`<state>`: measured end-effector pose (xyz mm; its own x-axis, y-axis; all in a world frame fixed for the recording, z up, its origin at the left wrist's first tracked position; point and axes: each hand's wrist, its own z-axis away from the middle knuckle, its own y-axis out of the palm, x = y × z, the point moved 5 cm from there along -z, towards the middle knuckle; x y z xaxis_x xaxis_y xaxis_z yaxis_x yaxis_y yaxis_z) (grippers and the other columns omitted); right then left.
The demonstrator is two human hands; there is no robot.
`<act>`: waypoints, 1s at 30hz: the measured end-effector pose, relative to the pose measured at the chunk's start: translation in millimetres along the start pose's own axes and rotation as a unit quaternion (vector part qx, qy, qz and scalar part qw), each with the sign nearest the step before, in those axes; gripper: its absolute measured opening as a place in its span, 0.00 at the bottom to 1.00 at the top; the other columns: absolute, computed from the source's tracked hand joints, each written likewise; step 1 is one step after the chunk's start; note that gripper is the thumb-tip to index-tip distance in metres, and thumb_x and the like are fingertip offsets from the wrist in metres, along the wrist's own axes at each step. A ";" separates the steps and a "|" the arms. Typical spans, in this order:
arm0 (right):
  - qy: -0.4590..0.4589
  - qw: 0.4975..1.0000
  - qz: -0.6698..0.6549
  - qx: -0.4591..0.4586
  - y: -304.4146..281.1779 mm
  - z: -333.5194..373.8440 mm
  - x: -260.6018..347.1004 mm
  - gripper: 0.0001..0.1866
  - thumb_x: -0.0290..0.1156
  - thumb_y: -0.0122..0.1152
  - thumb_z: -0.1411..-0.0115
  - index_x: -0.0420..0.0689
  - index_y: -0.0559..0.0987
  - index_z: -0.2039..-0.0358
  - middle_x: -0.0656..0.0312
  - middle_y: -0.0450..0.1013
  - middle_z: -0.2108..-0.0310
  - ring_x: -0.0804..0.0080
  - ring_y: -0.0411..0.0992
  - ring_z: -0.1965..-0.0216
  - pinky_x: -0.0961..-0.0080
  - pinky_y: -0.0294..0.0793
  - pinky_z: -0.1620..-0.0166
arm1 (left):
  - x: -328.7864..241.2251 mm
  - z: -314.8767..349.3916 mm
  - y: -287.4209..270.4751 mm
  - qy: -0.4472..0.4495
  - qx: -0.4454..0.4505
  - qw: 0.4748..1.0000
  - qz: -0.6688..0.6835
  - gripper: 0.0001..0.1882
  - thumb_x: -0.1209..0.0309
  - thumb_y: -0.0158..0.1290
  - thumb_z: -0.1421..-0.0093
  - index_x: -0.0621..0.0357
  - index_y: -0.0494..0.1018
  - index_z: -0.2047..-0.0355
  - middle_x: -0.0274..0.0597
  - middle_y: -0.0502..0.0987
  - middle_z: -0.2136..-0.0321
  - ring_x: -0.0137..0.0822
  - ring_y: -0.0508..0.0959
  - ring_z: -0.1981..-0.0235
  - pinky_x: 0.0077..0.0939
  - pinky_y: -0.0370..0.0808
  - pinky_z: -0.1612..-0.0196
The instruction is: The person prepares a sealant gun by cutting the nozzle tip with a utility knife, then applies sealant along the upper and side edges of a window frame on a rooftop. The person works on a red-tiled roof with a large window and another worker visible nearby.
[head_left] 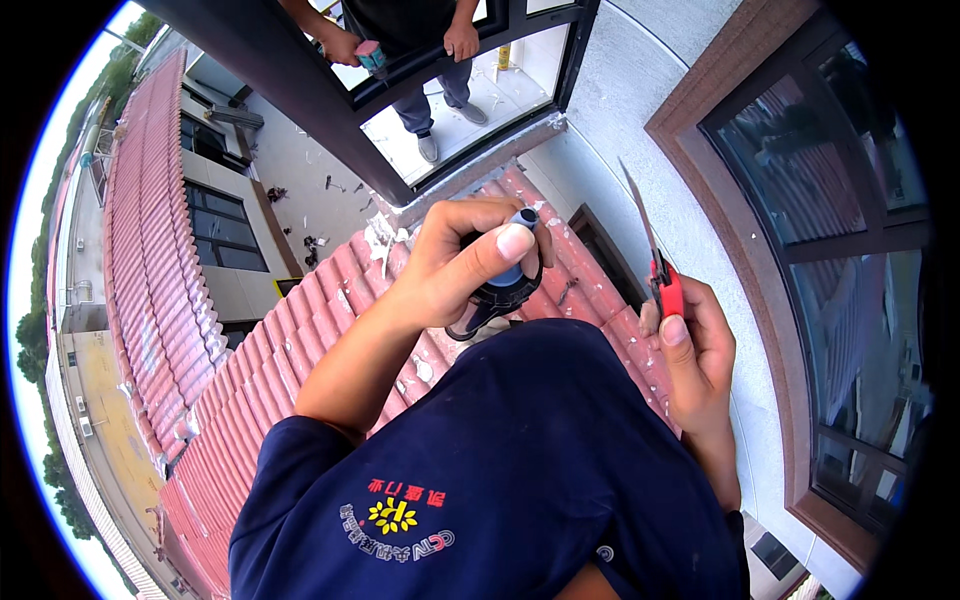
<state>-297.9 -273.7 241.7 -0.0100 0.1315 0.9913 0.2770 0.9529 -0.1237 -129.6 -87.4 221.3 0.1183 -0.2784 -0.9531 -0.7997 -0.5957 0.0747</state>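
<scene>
The person stands high on a red tiled roof [300, 350], which slopes away below toward 7 o'clock, flecked with white mortar near the ridge. The left hand [455, 265] is closed around a dark, blue-tipped tube-shaped tool [505, 285], thumb pressed along its top, at the centre of the view. At 3 o'clock from it, well apart, the right hand [695, 355] grips a red-handled utility knife [655, 265] with its blade pointing up toward 12 o'clock. A grey rendered wall [650, 90] rises behind, with a brown-framed window [830, 200] at 3 o'clock. At 12 o'clock another person [425, 60] stands inside a dark-framed opening [300, 95].
</scene>
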 end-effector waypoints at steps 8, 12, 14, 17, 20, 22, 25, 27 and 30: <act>-0.169 0.974 0.091 0.122 5.6 -19.1 7.4 0.21 0.37 0.65 0.35 0.35 0.76 0.49 0.49 0.79 0.61 0.59 0.79 0.63 0.70 0.76 0.57 | 1.1 2.7 23.3 -0.037 0.151 0.982 0.103 0.25 0.53 0.57 0.34 0.65 0.78 0.75 0.46 0.80 0.73 0.38 0.79 0.66 0.32 0.73 0.59; -0.208 0.960 0.108 0.153 8.1 -19.7 8.6 0.20 0.37 0.67 0.37 0.36 0.78 0.51 0.50 0.79 0.62 0.56 0.78 0.65 0.68 0.76 0.59 | 9.7 8.2 25.3 -0.030 0.176 0.979 0.102 0.28 0.50 0.58 0.35 0.65 0.75 0.77 0.48 0.79 0.73 0.41 0.80 0.66 0.34 0.74 0.60; -0.211 0.958 0.108 0.159 9.6 -19.7 6.8 0.21 0.37 0.67 0.38 0.36 0.78 0.51 0.50 0.79 0.63 0.57 0.78 0.66 0.68 0.75 0.60 | 11.5 8.5 26.3 -0.033 0.182 0.977 0.109 0.29 0.49 0.58 0.35 0.65 0.72 0.79 0.49 0.78 0.74 0.42 0.80 0.67 0.36 0.74 0.61; -0.217 0.957 0.105 0.163 10.6 -20.3 5.1 0.21 0.37 0.68 0.38 0.36 0.78 0.51 0.51 0.79 0.63 0.57 0.77 0.67 0.67 0.75 0.61 | 10.5 8.2 27.6 -0.032 0.198 0.975 0.095 0.29 0.49 0.58 0.35 0.65 0.72 0.79 0.50 0.78 0.74 0.42 0.79 0.69 0.36 0.74 0.62; -0.225 0.955 0.100 0.163 10.7 -20.8 1.5 0.21 0.37 0.68 0.39 0.36 0.78 0.51 0.51 0.79 0.62 0.57 0.78 0.66 0.67 0.76 0.61 | 10.2 7.3 29.2 -0.034 0.200 0.974 0.099 0.28 0.50 0.57 0.35 0.65 0.72 0.79 0.50 0.79 0.74 0.42 0.79 0.70 0.36 0.74 0.62; -0.230 0.955 0.097 0.159 10.5 -21.4 -0.9 0.21 0.37 0.68 0.39 0.36 0.78 0.51 0.51 0.80 0.62 0.57 0.78 0.65 0.66 0.76 0.60 | 8.6 3.5 29.9 -0.033 0.207 0.972 0.110 0.28 0.50 0.58 0.35 0.65 0.72 0.79 0.50 0.79 0.73 0.42 0.79 0.70 0.36 0.74 0.62; -0.225 0.957 0.094 0.159 10.3 -21.9 -3.0 0.21 0.37 0.68 0.38 0.36 0.78 0.51 0.51 0.80 0.61 0.56 0.79 0.64 0.65 0.76 0.59 | 11.1 1.2 30.9 -0.026 0.216 0.969 0.119 0.29 0.48 0.58 0.36 0.65 0.72 0.79 0.50 0.79 0.73 0.42 0.79 0.70 0.35 0.73 0.63; -0.208 0.958 0.094 0.172 9.5 -22.3 -4.6 0.21 0.37 0.68 0.38 0.37 0.78 0.51 0.51 0.80 0.60 0.55 0.79 0.63 0.65 0.76 0.58 | 12.2 -0.4 31.2 -0.026 0.221 0.967 0.123 0.30 0.47 0.58 0.36 0.65 0.72 0.78 0.49 0.79 0.73 0.41 0.78 0.71 0.35 0.73 0.63; -0.195 0.961 0.084 0.174 9.4 -23.2 -5.2 0.20 0.37 0.68 0.38 0.37 0.78 0.51 0.52 0.80 0.60 0.56 0.78 0.62 0.65 0.76 0.57 | 11.3 -2.4 32.6 -0.035 0.226 0.965 0.128 0.31 0.45 0.58 0.37 0.65 0.73 0.78 0.49 0.79 0.73 0.41 0.78 0.72 0.34 0.72 0.65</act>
<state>-273.0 -271.7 236.4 -0.3725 0.3196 0.8713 -0.0318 0.9339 -0.3562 -152.9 -111.7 213.7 -0.1455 -0.3115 -0.9391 -0.9741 -0.1208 0.1910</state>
